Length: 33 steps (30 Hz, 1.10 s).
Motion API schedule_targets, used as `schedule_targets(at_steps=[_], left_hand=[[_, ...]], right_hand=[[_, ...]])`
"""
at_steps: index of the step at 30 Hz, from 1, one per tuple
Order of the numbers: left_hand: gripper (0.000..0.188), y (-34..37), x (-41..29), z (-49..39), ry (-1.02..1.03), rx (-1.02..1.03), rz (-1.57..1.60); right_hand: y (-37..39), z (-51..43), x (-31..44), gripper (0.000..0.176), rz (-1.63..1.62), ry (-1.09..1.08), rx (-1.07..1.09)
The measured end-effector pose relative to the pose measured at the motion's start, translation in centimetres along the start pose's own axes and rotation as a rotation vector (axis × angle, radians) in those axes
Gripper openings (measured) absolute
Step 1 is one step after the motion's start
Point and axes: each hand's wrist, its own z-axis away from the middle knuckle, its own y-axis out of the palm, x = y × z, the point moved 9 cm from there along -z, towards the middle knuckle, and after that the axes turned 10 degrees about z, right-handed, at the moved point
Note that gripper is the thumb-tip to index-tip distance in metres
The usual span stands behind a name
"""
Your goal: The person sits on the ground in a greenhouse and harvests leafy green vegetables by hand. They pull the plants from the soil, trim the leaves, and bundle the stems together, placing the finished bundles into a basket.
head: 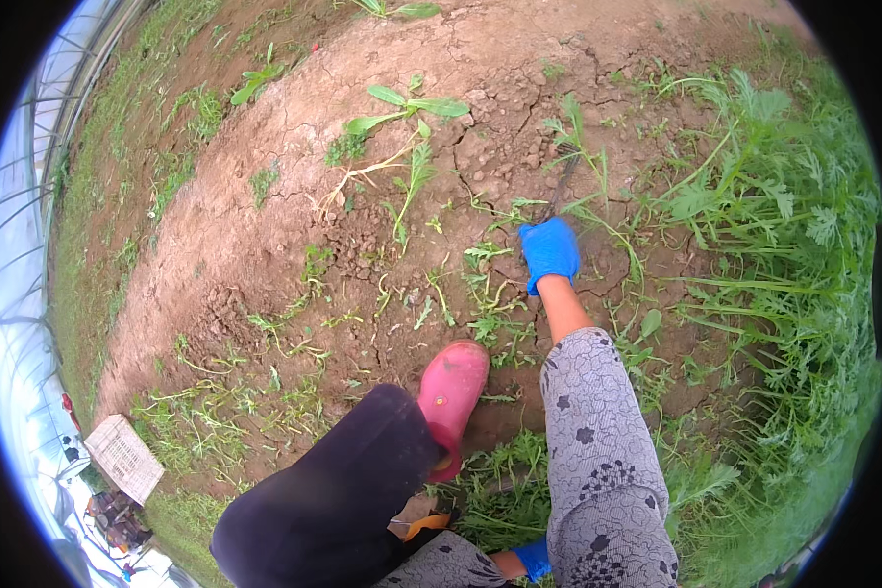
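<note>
My right hand [550, 251], in a blue glove, is closed at the end of a thin dark tool [563, 184], whose far end lies at a leafy green plant [575, 132] on cracked soil. Low in the view, my left hand [533, 560], also gloved in blue, shows only in part between the patterned sleeves; its fingers are hidden. A pink rubber boot [453, 382] stands on the soil to the left of my right forearm. Cut or loose green stems [496, 316] lie scattered between the boot and my right hand.
Dense feathery-leaved plants [794, 220] fill the right side. A broad-leaved plant [411, 109] grows further ahead. At the lower left, a pale plastic crate [125, 457] stands near the film wall of a greenhouse [15, 242]. Wilted greens [206, 419] lie at the left.
</note>
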Motion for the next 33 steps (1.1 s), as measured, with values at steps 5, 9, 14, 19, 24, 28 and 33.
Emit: schedule_targets(at_steps=[5, 9, 14, 19, 24, 28, 33], left_hand=[[0.033, 1.8, -5.1, 2.1, -0.003, 0.025, -0.316], [0.032, 4.5, -6.5, 4.4, -0.023, 0.103, -0.783], [0.039, 13.3, -5.3, 8.3, 0.201, 0.409, -0.828], [0.052, 19.2, 0.6, 13.7, 0.180, 0.617, -1.716], [0.038, 22.8, 1.6, 16.5, 0.122, 0.666, -2.079], [0.035, 26.9, -2.0, 17.4, 0.870, 1.138, -2.927], [0.042, 29.7, -3.8, 15.4, 0.951, 1.004, -2.674]], right_hand=[[-7.5, 5.0, -0.6, 0.028, -0.242, -0.071, 0.213], [-28.5, 20.3, -3.8, 0.030, -0.499, -0.245, 0.225], [-39.2, 46.4, -21.2, 0.026, -0.556, 0.284, -0.283], [-25.4, 55.9, -24.0, 0.035, -0.958, 0.146, -0.413], [-28.2, 62.0, -24.2, 0.034, -0.795, -0.273, -0.673], [-28.8, 71.7, -29.8, 0.046, -0.556, 0.264, -0.917], [-25.3, 75.7, -27.6, 0.067, -0.098, 0.299, -0.907]])
